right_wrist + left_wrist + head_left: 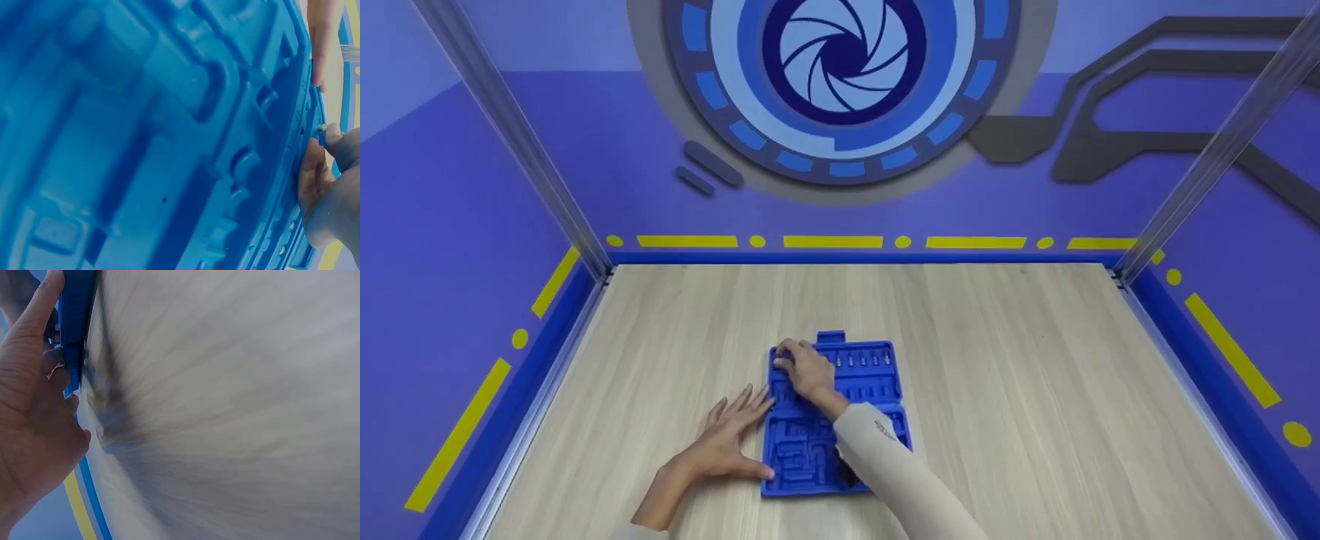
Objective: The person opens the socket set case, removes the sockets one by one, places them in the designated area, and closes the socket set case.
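A blue plastic tool case (802,486) lies unfolded on the table, its moulded slots facing up. Several small metal bits (863,360) stand in a row in its far half. Over the far left corner of that half, my right hand (808,373) pinches a small silvery bit (322,129) between thumb and fingertip; its exact shape is too small to tell. My left hand (721,445) lies along the case's left side, thumb and fingers spread, touching the edge. In the left wrist view, the left thumb (42,304) rests against the case's side wall (76,309).
The case stands on a pale wood-grain table (1035,390). Blue panels (840,217) with yellow marks close in the back and both sides, with metal posts (532,142) at the corners. A dark item (846,471) shows partly beneath the right sleeve (892,465).
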Available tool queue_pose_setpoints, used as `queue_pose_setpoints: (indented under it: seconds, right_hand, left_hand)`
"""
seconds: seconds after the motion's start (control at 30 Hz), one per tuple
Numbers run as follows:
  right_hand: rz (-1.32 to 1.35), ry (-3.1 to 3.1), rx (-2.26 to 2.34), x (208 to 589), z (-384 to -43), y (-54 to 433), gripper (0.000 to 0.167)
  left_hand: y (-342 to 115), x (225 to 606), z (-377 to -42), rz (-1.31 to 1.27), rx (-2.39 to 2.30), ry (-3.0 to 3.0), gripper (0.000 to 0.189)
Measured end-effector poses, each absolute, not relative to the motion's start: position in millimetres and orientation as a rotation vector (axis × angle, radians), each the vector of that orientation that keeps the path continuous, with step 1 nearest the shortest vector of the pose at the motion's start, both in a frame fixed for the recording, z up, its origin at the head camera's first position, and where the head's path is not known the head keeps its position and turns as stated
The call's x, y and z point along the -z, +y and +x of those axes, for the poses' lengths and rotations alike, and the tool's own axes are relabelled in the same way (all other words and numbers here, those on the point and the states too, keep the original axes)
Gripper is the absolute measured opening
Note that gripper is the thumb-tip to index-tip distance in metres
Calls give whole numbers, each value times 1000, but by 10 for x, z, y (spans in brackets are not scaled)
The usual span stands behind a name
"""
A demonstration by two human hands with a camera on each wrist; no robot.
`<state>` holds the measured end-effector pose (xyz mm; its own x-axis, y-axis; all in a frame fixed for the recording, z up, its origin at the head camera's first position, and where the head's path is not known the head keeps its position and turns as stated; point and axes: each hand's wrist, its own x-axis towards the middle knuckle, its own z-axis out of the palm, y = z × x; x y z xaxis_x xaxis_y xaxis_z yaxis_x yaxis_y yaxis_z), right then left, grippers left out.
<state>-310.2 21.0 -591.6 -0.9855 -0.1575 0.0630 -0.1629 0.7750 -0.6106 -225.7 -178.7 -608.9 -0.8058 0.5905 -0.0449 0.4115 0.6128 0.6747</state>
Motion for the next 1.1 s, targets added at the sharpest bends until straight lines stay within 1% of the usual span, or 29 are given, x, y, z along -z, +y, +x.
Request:
queue_pose_setpoints:
  seconds: [0.23, 0.4, 0.5, 0.63, 0.87, 1.1]
  right_hand:
    - [384, -2738, -1511, 5879, -3086, 365, 13]
    - [252, -2673, -1943, 5795, -3049, 531, 16]
    - [186, -2615, -2115, 5737, -3049, 635, 20]
    - [186, -2592, -2133, 5689, -3052, 788, 23]
    - [265, -2629, -2035, 5714, -2984, 1119, 21]
    - [280, -2660, -2014, 5743, -2829, 1523, 34]
  left_hand:
    - [-1799, 6089, -2238, 818, -984, 2582, 120]
    - [-1770, 6083, -2241, 835, -984, 2579, 119]
    - [-1759, 6073, -2251, 834, -980, 2582, 119]
    - [-1774, 6056, -2257, 826, -962, 2593, 120]
    - [-1784, 6052, -2243, 835, -944, 2616, 122]
    - [-1754, 6053, -2228, 838, -944, 2609, 122]
